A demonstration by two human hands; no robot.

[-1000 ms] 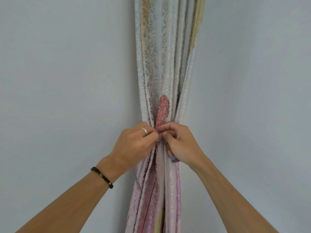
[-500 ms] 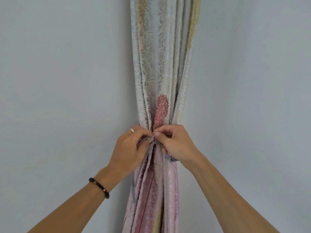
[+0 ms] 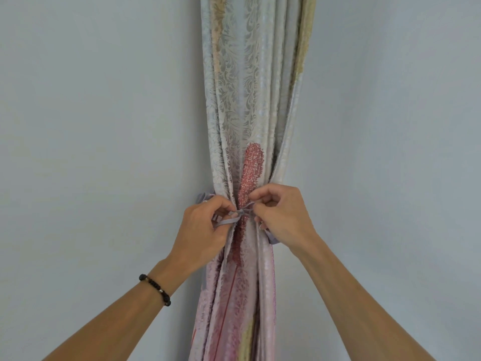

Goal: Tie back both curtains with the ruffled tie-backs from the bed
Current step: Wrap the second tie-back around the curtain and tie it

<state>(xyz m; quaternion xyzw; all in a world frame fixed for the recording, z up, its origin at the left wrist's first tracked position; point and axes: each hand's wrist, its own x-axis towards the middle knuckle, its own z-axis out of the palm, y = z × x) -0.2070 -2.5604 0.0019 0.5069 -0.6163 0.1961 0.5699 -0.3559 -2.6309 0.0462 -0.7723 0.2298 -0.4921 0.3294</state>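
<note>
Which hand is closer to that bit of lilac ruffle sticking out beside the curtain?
Left. The left hand sits just below and right of the ruffle at the curtain's left edge. The right hand is across the bundle, on its far side.

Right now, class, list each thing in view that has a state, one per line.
curtain: gathered into a bunch, hanging against the wall
tie-back: wrapped around the curtain, strings crossed at the front
left hand: pinching a string
right hand: pinching a string
bracelet: on the left wrist
</note>
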